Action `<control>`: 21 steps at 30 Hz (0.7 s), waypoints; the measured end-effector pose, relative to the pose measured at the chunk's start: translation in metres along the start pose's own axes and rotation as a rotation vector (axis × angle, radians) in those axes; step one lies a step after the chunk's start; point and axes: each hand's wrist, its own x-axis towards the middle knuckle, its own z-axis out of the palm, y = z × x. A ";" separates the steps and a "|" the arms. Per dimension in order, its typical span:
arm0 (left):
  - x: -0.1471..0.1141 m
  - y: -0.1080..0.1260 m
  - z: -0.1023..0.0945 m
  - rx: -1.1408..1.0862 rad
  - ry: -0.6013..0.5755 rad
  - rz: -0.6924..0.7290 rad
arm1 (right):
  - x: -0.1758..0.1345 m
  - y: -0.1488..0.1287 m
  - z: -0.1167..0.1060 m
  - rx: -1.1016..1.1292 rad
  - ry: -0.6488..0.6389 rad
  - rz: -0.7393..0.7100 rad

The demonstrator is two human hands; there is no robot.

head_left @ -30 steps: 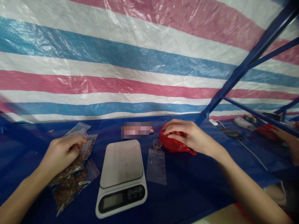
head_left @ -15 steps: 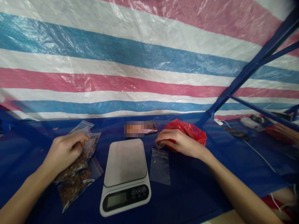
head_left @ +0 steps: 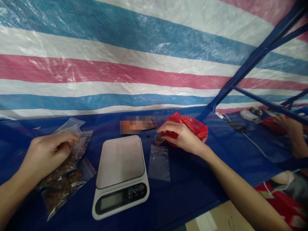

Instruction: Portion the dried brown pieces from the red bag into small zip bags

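Observation:
My left hand rests on a pile of small clear zip bags, several of them filled with brown bits, its fingers curled on the top bag. My right hand pinches a small round cup standing on the blue table, just in front of a red plastic bag. A white digital kitchen scale with a bare platform sits between my hands. An empty clear zip bag lies flat to the right of the scale, below the cup.
A striped blue, white and pink tarp hangs behind the table. A blue metal frame rises at the right. Beyond it another person's hand works near a red bag, a white cable and small devices. A dark packet lies behind the scale.
My right hand came off the red bag and moved left to the small cup, closing on it. My left hand stayed on the pile of bags. The view shifted slightly.

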 end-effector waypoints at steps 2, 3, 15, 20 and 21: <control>0.001 0.001 0.000 0.009 0.018 -0.004 | 0.000 0.000 -0.001 0.007 -0.003 -0.014; 0.002 0.002 0.000 0.012 0.031 -0.009 | 0.000 0.000 -0.003 0.006 0.000 -0.018; 0.002 0.009 0.003 0.025 0.015 0.067 | 0.018 -0.017 0.033 -0.245 -0.025 0.031; 0.003 0.010 0.003 0.040 0.042 0.116 | 0.015 -0.016 0.054 -0.470 -0.133 0.018; 0.003 0.010 0.003 0.040 0.039 0.125 | 0.013 -0.014 0.057 -0.502 -0.144 0.018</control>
